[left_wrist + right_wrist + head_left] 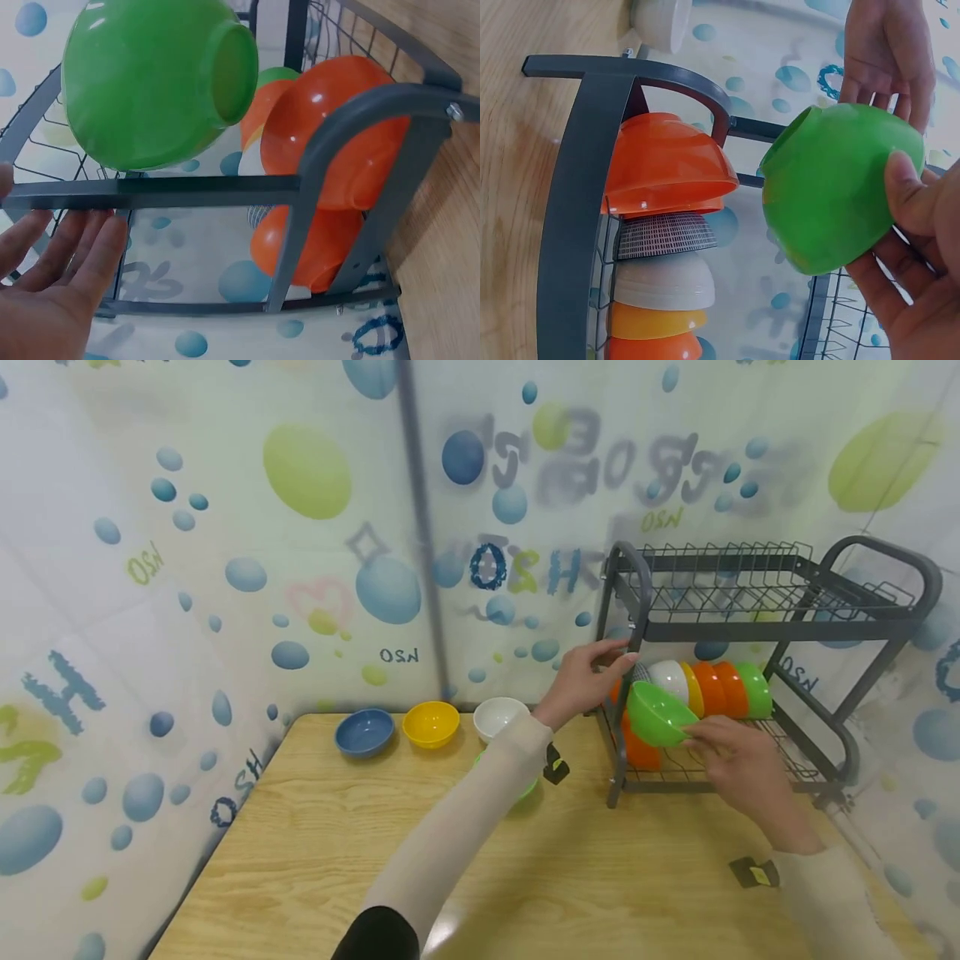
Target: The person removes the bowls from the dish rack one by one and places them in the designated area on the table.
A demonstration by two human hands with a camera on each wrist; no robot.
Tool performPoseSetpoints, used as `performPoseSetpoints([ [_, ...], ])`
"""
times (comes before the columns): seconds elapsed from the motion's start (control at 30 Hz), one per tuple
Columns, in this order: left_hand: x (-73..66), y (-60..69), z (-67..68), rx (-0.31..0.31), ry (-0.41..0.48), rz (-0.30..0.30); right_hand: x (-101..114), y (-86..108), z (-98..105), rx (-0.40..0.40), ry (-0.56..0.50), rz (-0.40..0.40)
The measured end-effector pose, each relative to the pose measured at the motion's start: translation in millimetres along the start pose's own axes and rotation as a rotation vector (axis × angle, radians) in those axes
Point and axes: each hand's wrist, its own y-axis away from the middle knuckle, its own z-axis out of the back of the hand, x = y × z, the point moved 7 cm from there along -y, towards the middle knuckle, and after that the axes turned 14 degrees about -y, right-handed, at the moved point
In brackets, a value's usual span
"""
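A glossy green bowl [654,717] is tilted on its side in front of the lower tier of a dark grey dish rack [780,632]. My right hand [742,770] pinches its rim between thumb and fingers. Beside the rack's left post is my left hand [579,683], holding nothing, its extended fingers [90,251] at a side bar. Inside the lower tier, orange bowls [671,165] stand at the left end. After them come a patterned bowl [667,235], a white bowl [664,281], a yellow bowl [693,691], more orange bowls [729,689] and a green one [756,691].
Along the table's back edge sit a blue bowl [364,732], a yellow bowl [431,724] and a white bowl [497,718]. Another green bowl [529,789] is mostly hidden behind my left sleeve. A wire upper tier [720,581] overhangs the stored bowls; a patterned wall stands behind.
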Motion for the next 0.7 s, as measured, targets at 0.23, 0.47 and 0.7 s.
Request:
performPoseSetpoints([
  [0.23, -0.9, 19.3, 11.1, 0.009, 0.066, -0.080, 12, -1.7, -1, 0.013, -0.020, 0.101],
  [0.47, -9.4, 46.3, 15.4, 0.009, -0.127, -0.258, 24, -3.0, -5, 0.072, -0.071, 0.170],
  [0.7, -24.7, 78.2, 16.2, 0.018, -0.286, -0.449, 38, -4.2, -15, 0.142, -0.116, 0.231],
])
